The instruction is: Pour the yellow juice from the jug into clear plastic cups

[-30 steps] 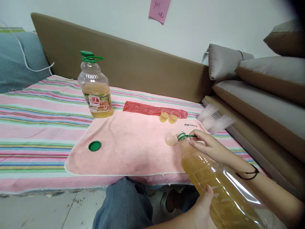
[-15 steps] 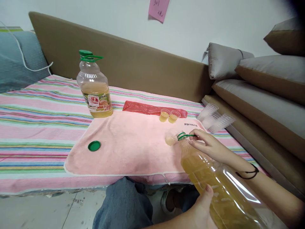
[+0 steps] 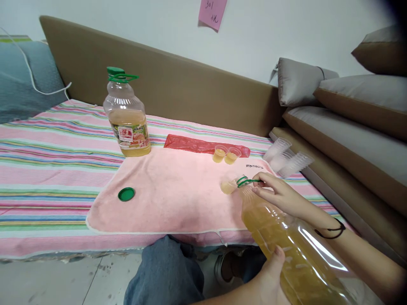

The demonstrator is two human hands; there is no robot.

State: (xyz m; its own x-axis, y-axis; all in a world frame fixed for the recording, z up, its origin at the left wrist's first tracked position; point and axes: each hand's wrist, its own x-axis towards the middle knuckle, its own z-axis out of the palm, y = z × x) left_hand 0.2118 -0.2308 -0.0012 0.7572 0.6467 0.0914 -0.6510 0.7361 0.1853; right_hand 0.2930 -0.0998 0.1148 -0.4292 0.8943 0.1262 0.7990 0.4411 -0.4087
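green bottle cap [image 3: 126, 194] on towel [image 3: 165, 195] | third plastic cup [image 3: 227, 187] under tilted juice bottle's [image 3: 295, 243] mouth: pouring, apparently | left hand [image 3: 269, 277] clasping bottle body, right hand [image 3: 271, 186] pinching green carry ring [image 3: 244, 181] | next: likely calls for controlled tilt-back

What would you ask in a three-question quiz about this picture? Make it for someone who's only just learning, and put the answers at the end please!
1. True or false: the upright bottle has its green cap on.

2. What is the right hand gripping?
a) the pink note
b) the green handle of the tilted bottle
c) the white cord

3. How many cups of yellow liquid stand side by side in front of the red bag?

Key: 1. True. 2. b. 3. Two.
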